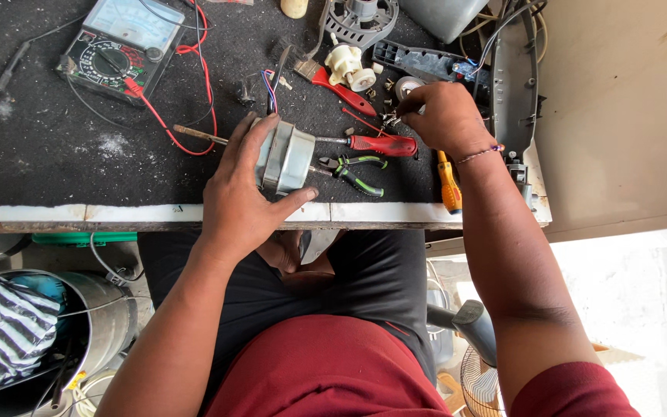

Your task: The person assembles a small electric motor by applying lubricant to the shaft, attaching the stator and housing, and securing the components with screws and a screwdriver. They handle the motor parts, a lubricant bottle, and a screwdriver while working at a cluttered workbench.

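My left hand [241, 193] clamped round the motor [286, 158]; right hand [443, 116] fingers pinched together over small screws [388, 118].

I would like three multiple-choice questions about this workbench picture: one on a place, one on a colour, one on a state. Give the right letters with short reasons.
1. Where does the analog multimeter with the pale dial lie?
A. far left of the black mat
B. by the near edge
C. on the floor

2. What colour is the handle of the screwdriver beside the round grey metal motor housing?
A. blue
B. red
C. white

3. What is the left hand doing?
A. hanging free
B. pressing the multimeter
C. gripping the motor housing

Answers: 1 A, it sits at the mat's far left corner. 2 B, the handle is red. 3 C, fingers and thumb wrap the housing.
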